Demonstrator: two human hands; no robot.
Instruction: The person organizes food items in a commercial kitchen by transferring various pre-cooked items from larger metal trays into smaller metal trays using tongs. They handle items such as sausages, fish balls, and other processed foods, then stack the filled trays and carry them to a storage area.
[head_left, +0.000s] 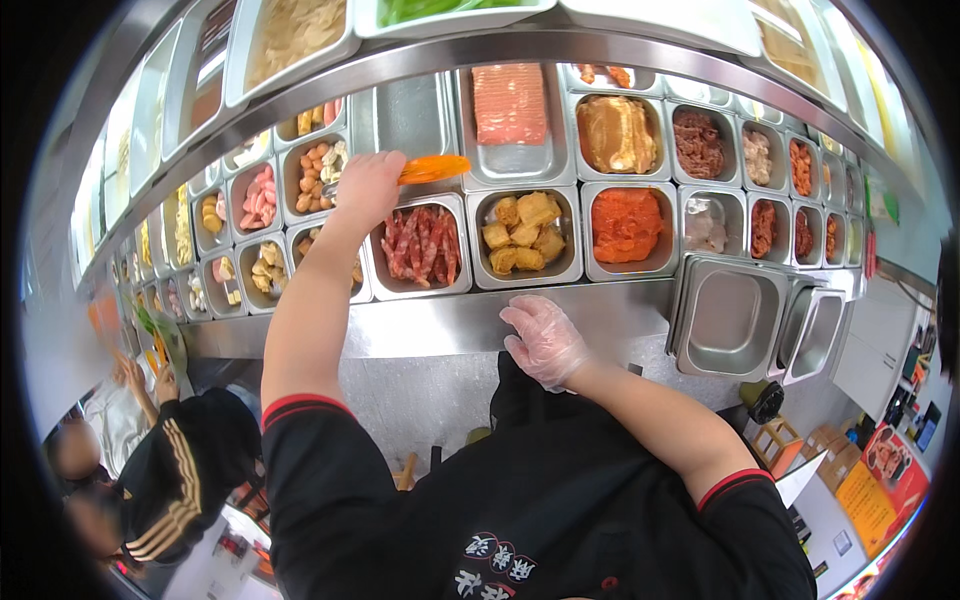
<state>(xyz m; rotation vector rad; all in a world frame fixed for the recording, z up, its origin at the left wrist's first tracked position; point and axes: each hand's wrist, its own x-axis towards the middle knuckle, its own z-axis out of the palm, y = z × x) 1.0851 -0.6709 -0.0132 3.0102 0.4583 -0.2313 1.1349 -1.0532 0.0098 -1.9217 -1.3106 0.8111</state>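
My left hand (371, 191) is bare and closed around orange-handled tongs (433, 170). The handle points right, over the front of a bare steel pan (405, 112). Their metal end reaches left into a pan of small round brown balls (311, 180) and pale pieces; my hand hides part of it. Below my wrist sits a pan of sliced marbled meat (422, 246), and beside that one of golden fried tofu-like chunks (523, 232). My right hand (544, 341), in a clear plastic glove, hovers at the counter's steel front edge (465, 322). Its fingers are loosely curled and apart, with nothing visible between them.
A raised steel shelf (420, 51) with white trays runs along the back. Stacked steel pans (731, 319) jut out at the front right. Pans of orange-red paste (626, 225) and pink meat slices (508, 105) are nearby. Another person (187, 472) stands at the left, holding tongs.
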